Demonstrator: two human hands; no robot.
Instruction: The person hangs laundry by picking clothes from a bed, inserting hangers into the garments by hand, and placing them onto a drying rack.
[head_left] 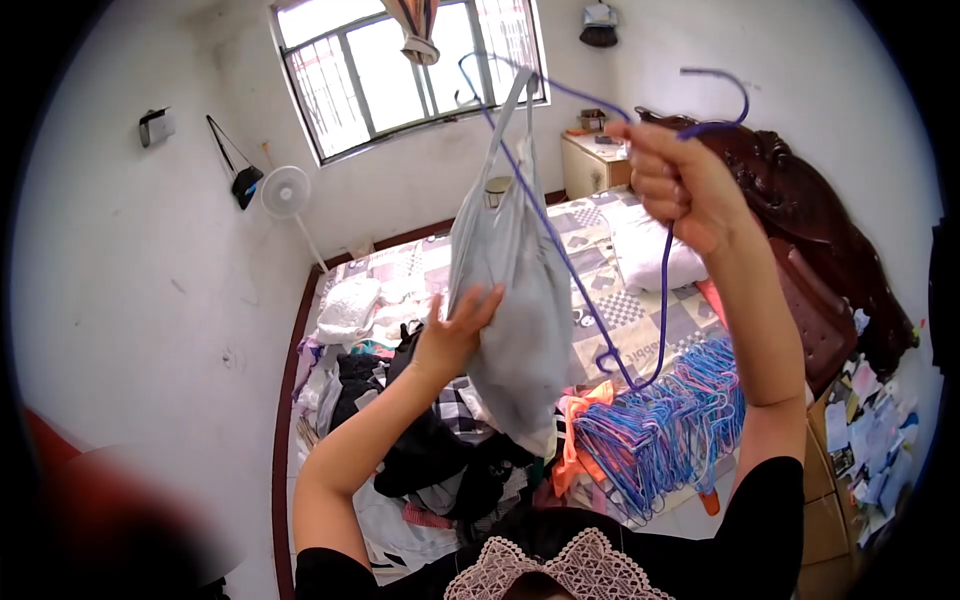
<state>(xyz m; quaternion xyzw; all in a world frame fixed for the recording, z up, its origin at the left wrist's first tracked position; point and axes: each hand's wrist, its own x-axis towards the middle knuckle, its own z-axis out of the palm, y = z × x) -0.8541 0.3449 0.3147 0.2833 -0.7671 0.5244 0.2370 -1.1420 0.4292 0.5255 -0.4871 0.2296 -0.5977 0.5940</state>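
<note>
My right hand [675, 180] is raised and closed around a purple clothes hanger [560, 240], whose hook sticks out to the right above the fist. The hanger is tilted on its side. From its upper left arm a light grey camisole [520, 320] hangs by a thin strap. My left hand [458, 330] rests against the left side of the camisole with its fingers spread. Below my raised hands lies a large bunch of blue and purple hangers [660, 430], with an orange garment [580, 440] beside it.
A pile of dark and checked clothes [440, 440] lies on the bed [590, 215]. White bundled cloth [345, 310] is at the left, a white pillow [655, 250] at the right. A carved headboard [820, 220], a white fan [286, 192] and a cabinet [590, 165] stand around.
</note>
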